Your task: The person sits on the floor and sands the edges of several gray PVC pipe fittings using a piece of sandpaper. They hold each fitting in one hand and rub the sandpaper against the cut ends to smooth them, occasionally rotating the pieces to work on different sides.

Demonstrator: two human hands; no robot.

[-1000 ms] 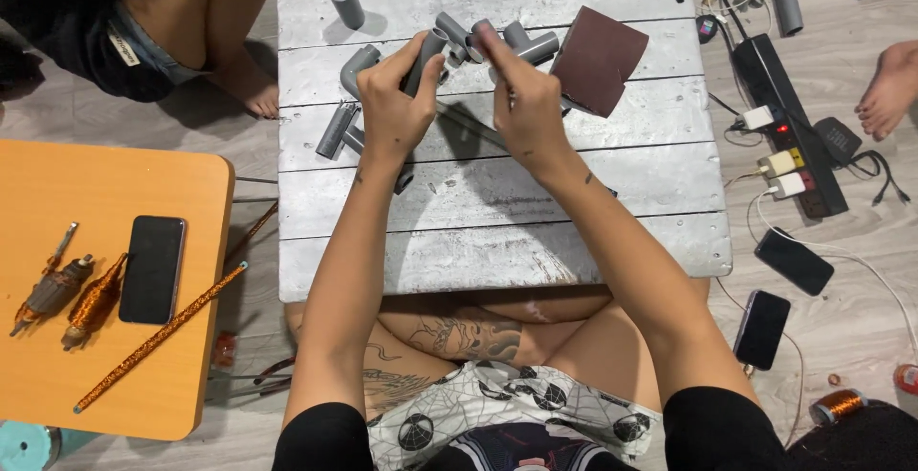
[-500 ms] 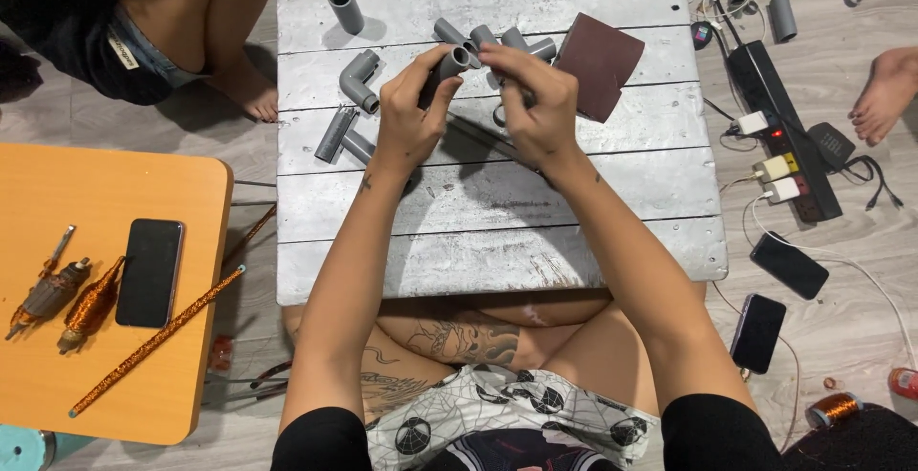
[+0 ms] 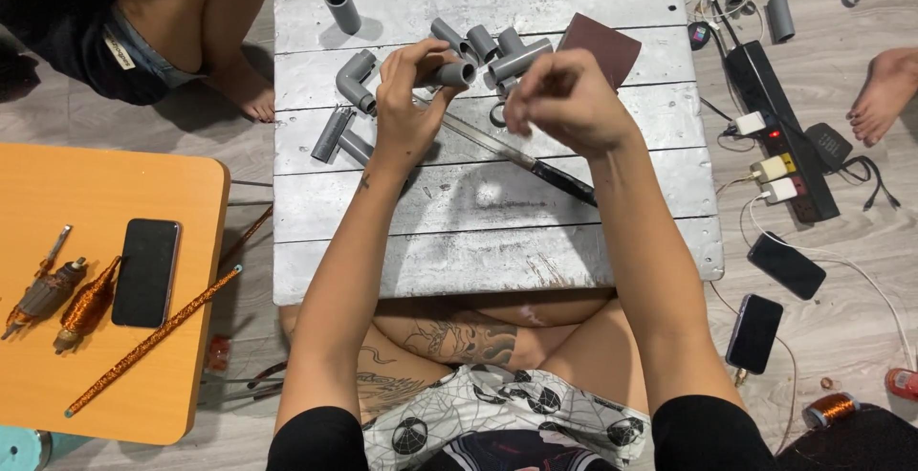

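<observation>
The left hand [image 3: 409,98] is raised over the grey plank tabletop [image 3: 497,232], its grip closed around a short grey pipe [image 3: 451,74] whose open end points right. The right hand [image 3: 564,98] hovers just beside it, fingers curled into a narrow pinch; whether it holds anything, I cannot tell. Beyond the hands lies a cluster of grey fittings [image 3: 497,48], with a brown sandpaper sheet [image 3: 602,45] touching its right side. An elbow [image 3: 356,79] and two pipe stubs [image 3: 339,138] lie left of the held pipe, and one tube [image 3: 340,7] sits near the far left corner. A long blade [image 3: 521,155] lies slantwise under the hands.
</observation>
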